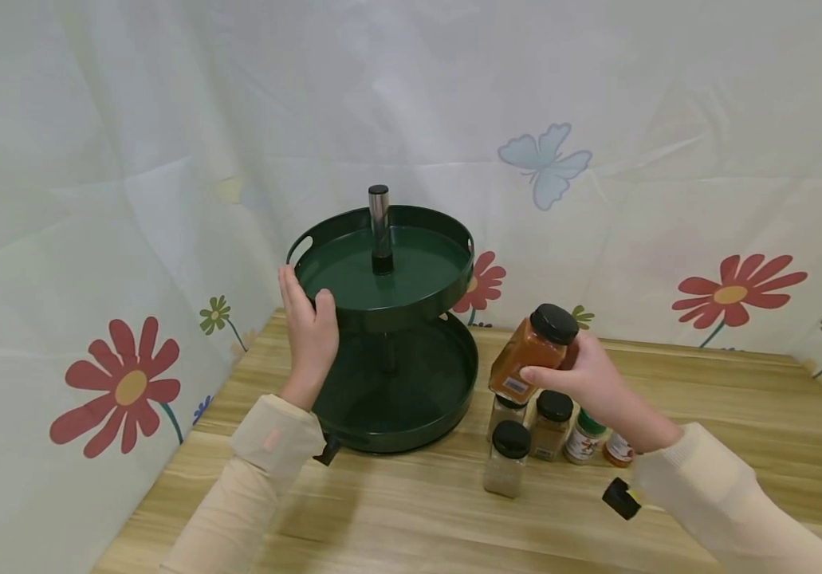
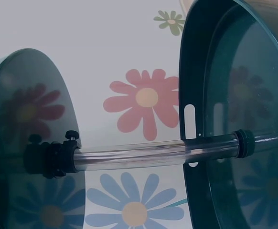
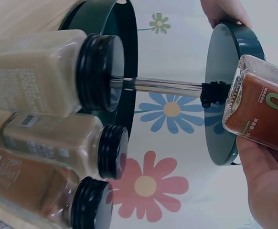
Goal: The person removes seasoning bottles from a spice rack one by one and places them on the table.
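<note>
My right hand (image 1: pixel 586 379) holds a square spice jar (image 1: pixel 532 355) of orange-red powder with a black lid, tilted, above the other jars. In the right wrist view, the same jar (image 3: pixel 265 107) shows its base and label over the fingers. My left hand (image 1: pixel 310 339) rests against the left front rim of the upper tier of a dark green two-tier round rack (image 1: pixel 389 319), fingers straight. A metal post (image 1: pixel 379 223) rises through the upper tray. The left wrist view shows the post (image 2: pixel 153 155) between both tiers; the left fingers are barely visible there.
Below the right hand stand black-lidded spice jars (image 1: pixel 506 458), a brown one (image 1: pixel 551 426), a green-capped bottle (image 1: pixel 584 438) and a small red-labelled bottle (image 1: pixel 619 450), on a wooden table (image 1: pixel 411 518). Behind hangs a white curtain (image 1: pixel 633 199) printed with flowers.
</note>
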